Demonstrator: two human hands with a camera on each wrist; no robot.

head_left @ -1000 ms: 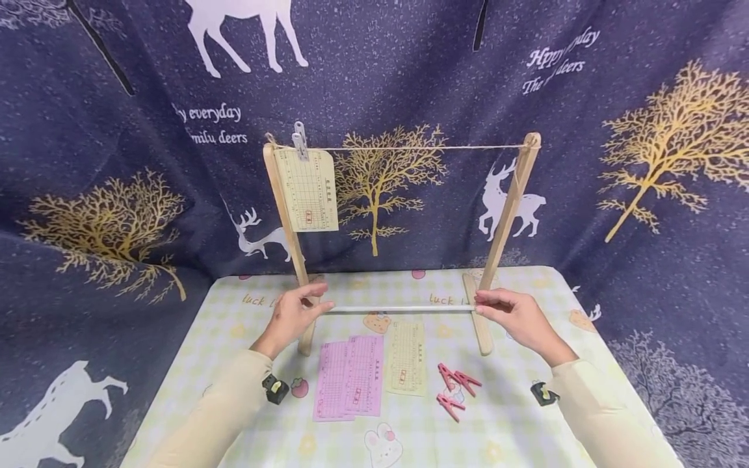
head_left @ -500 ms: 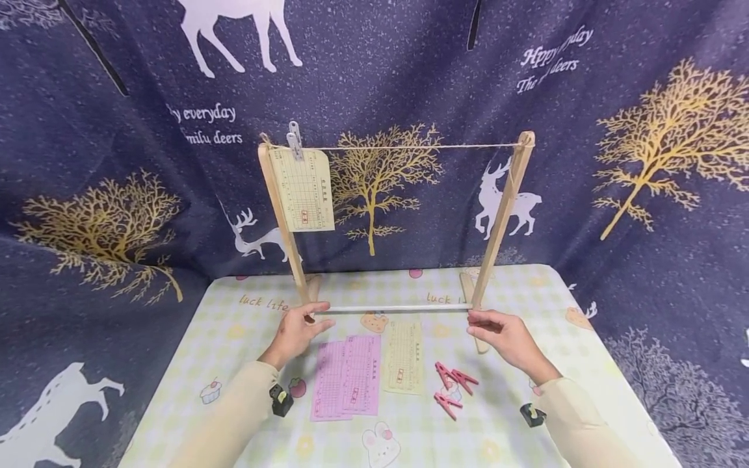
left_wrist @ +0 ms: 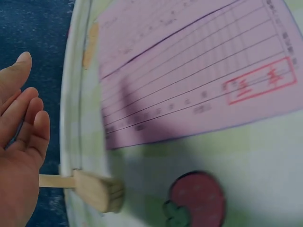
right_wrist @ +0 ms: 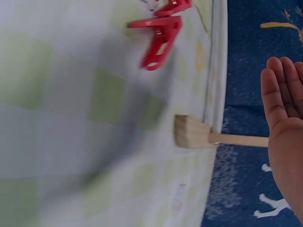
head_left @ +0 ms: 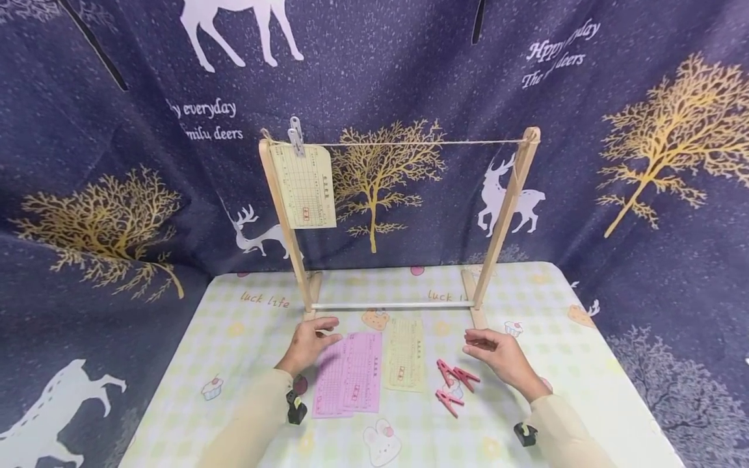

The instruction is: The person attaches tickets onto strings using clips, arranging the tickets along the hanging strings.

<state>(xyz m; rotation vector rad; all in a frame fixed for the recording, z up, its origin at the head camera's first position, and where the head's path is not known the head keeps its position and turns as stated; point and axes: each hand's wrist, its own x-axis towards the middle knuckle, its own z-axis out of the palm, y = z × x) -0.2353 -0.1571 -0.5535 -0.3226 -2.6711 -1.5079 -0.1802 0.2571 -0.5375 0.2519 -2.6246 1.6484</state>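
A wooden frame stands on the table, with a string across its top and a white rod low between its posts. From the string's left end hangs a yellow paper form in a grey clothespin. My left hand hovers near the left foot, beside two overlapping pink paper forms, fingers loosely bent and holding nothing. My right hand is in front of the right foot, also holding nothing. Several red clothespins lie to its left, near another yellow form.
A checked tablecloth with printed pictures covers the table. Behind it hangs a dark blue curtain printed with deer and trees. The frame's wooden feet show in the left wrist view and right wrist view.
Both hands have let go of the lower ends of the frame and drawn back toward the person. The frame, papers and clothespins stay where they were.
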